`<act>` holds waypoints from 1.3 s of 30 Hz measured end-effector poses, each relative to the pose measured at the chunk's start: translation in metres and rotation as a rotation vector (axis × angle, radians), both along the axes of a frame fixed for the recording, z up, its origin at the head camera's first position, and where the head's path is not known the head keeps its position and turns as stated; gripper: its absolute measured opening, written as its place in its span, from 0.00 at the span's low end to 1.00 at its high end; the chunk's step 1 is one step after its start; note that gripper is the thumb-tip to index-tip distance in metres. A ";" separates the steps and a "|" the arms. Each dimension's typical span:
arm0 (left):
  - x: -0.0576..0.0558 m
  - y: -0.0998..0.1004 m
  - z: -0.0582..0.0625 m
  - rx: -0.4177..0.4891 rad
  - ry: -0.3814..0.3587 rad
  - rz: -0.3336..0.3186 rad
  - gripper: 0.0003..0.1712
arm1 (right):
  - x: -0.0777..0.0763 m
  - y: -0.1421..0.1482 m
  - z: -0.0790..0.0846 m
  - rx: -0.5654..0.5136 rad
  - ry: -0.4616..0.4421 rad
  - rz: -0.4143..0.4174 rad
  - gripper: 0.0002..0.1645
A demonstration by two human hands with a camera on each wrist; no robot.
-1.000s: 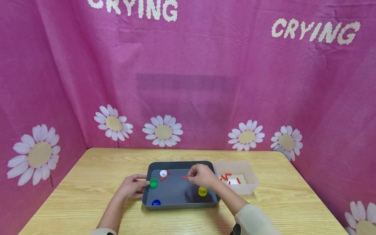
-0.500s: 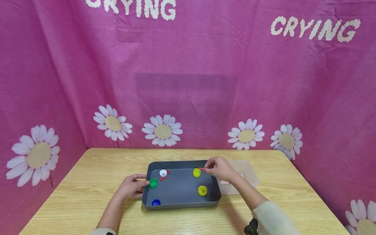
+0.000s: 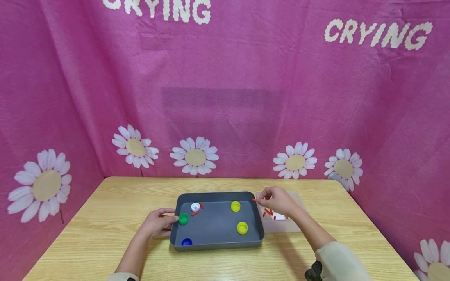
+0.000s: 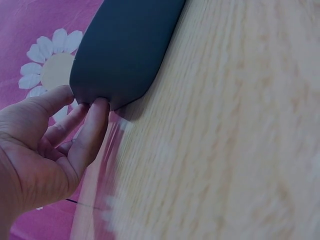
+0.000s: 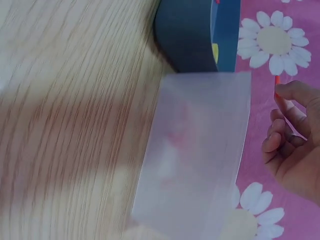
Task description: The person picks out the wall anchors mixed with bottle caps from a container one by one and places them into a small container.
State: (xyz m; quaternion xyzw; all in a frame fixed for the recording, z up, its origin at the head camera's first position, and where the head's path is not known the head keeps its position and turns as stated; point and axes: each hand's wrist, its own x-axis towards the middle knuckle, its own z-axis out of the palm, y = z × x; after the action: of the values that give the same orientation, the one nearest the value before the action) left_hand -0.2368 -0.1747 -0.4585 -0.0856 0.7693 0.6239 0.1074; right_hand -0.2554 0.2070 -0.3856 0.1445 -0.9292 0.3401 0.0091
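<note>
My left hand (image 3: 161,223) grips the left end of a dark grey tray (image 3: 214,247), thumb at the rim and fingers against the outer wall in the left wrist view. My right hand (image 3: 279,201) pinches a short red stick (image 3: 254,200) between thumb and forefinger, raised over the tray's right rim and the translucent plastic bin (image 3: 281,225). Inside the tray lie a white bottle cap (image 3: 195,207), a green cap (image 3: 183,219), a blue cap (image 3: 187,242) and two yellow caps (image 3: 242,228). Two loose red sticks (image 3: 195,213) lie beside the white cap.
Several more red sticks (image 3: 268,212) lie in the bin, partly behind my right hand, with something white (image 3: 279,216) on its bottom. Tray and bin stand side by side on a wooden table (image 3: 123,203). A pink flowered cloth (image 3: 225,117) hangs behind.
My right hand has moved right with the red stick, from over the middle of the tray to over the bin, uncovering the far yellow cap. The left hand stays at the tray.
</note>
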 end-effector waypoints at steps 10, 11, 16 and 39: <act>-0.001 0.001 0.003 0.002 -0.007 -0.001 0.26 | 0.001 0.025 -0.003 0.061 0.009 -0.007 0.03; -0.001 0.001 0.003 0.003 -0.006 -0.002 0.26 | 0.000 0.028 -0.004 0.063 0.008 -0.007 0.03; -0.002 0.000 0.003 0.012 -0.004 -0.006 0.26 | -0.002 0.037 -0.011 0.065 0.001 0.022 0.03; -0.002 0.000 -0.002 -0.011 -0.011 0.012 0.25 | -0.008 0.049 -0.032 0.111 -0.139 0.000 0.04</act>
State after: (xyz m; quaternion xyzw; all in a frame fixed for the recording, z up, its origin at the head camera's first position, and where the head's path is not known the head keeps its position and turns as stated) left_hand -0.2385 -0.1748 -0.4607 -0.0942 0.7717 0.6197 0.1077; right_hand -0.2638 0.2561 -0.4178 0.1210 -0.9449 0.2974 -0.0636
